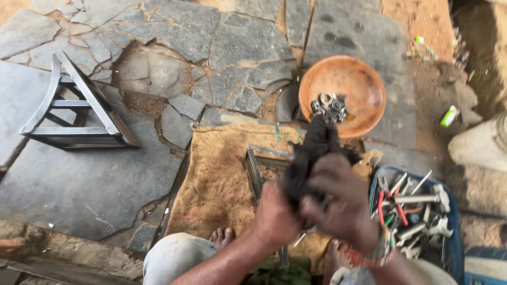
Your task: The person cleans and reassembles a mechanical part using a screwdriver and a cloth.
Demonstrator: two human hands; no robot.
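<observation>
Both my hands hold a dark, greasy rag (311, 153) bunched up in front of me. My left hand (274, 216) grips its lower part from the left. My right hand (338, 198) wraps over it from the right, with a beaded band on the wrist. A small metal part seems to sit inside the rag, mostly hidden. Beyond the rag stands a rusty orange metal bowl (364, 89) with several small steel bearings and rings (328, 105) in it. Under my hands lies a burlap sack (222, 169) with a shallow metal tray (259, 163) on it.
A blue crate (449, 248) of wrenches, pliers and other tools stands at the right. A triangular steel frame stand (74, 105) lies on the cracked stone floor at the left. My bare toes (222, 237) rest on the sack's near edge. Litter lies on dirt at the far right.
</observation>
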